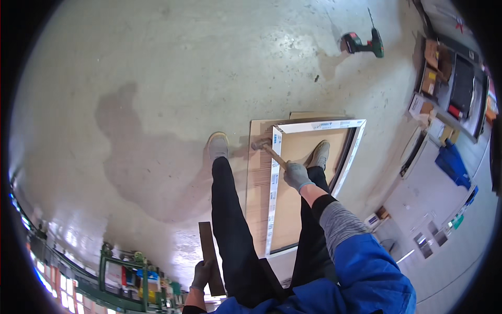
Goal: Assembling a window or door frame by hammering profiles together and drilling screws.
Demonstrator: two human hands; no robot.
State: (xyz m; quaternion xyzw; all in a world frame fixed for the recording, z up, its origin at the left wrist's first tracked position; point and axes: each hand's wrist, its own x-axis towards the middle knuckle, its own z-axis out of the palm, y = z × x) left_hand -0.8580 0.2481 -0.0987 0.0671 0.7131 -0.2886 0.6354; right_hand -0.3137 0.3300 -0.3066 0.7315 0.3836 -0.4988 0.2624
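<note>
My right hand (pixel 297 176), in a grey work glove, is closed round the wooden handle of a hammer (pixel 275 156). The hammer's head hangs over the left side of a white rectangular frame (pixel 273 194), near its upper left corner. Under the frame lies flattened brown cardboard (pixel 258 183). Down at my left side, my left hand (pixel 201 275), also gloved, grips a flat dark brown board (pixel 209 251), which points upward in the view. My right foot (pixel 321 153) stands inside the frame; the left one (pixel 218 145) is on the floor beside the cardboard.
A green and black cordless drill (pixel 368 44) with a long bit lies on the floor at the upper right. Along the right edge stand cardboard boxes (pixel 429 81) and a white cabinet (pixel 423 193) with blue cloth (pixel 453 163). A green metal rack (pixel 123 260) is at the lower left.
</note>
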